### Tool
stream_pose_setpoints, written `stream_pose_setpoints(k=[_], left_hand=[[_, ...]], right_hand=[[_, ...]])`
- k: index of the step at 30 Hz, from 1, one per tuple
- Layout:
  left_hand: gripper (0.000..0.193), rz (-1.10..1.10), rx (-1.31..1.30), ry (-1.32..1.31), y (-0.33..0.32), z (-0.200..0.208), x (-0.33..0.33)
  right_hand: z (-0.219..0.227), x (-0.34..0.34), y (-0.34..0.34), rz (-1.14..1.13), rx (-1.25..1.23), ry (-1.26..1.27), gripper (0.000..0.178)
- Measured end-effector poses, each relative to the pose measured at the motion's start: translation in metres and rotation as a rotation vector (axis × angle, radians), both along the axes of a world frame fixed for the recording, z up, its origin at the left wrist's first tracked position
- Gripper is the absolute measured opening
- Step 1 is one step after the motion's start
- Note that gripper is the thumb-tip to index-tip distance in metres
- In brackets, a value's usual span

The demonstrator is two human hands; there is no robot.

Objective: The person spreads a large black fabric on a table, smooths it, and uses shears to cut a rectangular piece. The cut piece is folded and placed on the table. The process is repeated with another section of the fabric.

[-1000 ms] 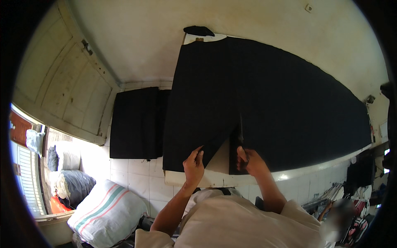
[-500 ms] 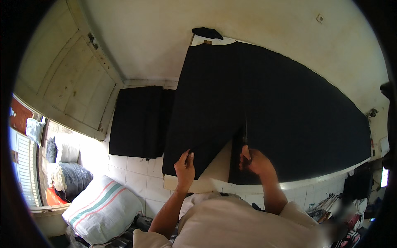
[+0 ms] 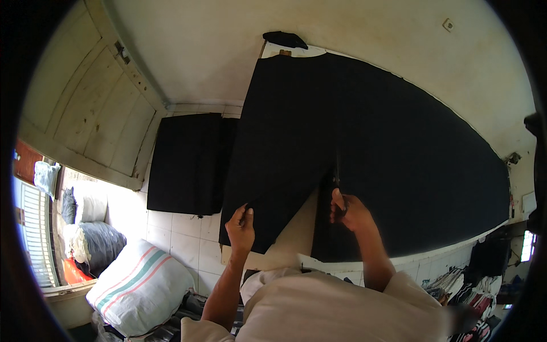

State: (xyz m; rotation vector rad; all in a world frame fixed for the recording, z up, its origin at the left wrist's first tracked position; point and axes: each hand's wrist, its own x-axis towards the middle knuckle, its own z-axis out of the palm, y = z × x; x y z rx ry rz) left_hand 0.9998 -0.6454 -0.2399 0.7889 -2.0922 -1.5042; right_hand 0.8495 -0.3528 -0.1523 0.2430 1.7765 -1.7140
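A large black cloth (image 3: 410, 165) lies spread over a pale table (image 3: 285, 244). My right hand (image 3: 350, 211) is closed round the handles of dark scissors (image 3: 336, 181), whose blades point away from me at the top of a slit in the cloth. Left of that slit, my left hand (image 3: 240, 228) pinches the near edge of the cloth's left part and holds it aside. The bare tabletop shows in the wedge-shaped gap between the two parts. Much of the blades blends into the black cloth.
Folded black cloth (image 3: 182, 165) lies left of the table. A white striped sack (image 3: 139, 288) and a grey wrapped bundle (image 3: 102, 248) stand at lower left, near a doorway. A dark cloth piece (image 3: 285, 39) rests at the table's far end. Several garments (image 3: 478, 285) lie at lower right.
My right hand and the scissors have moved a little farther away along the slit, and the slit has lengthened. My left hand has drawn the cloth edge leftward, widening the gap.
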Motion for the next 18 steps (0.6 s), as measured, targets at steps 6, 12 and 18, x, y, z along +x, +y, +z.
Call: stream_pose_setpoints(k=[6,12,18], left_hand=[[0.051,0.183,-0.202,-0.269,-0.071,-0.045,-0.043],[0.061,0.033,-0.256,-0.549,-0.084,-0.091,-0.057],[0.060,0.068,-0.312,-0.568,-0.069,-0.090,-0.054]], right_hand=[[0.007,-0.028,-0.008,0.026,0.031,-0.107,0.074],[0.008,-0.060,-0.017,0.022,0.068,-0.063,0.074],[0.003,-0.096,-0.022,0.005,0.077,-0.063,0.078]])
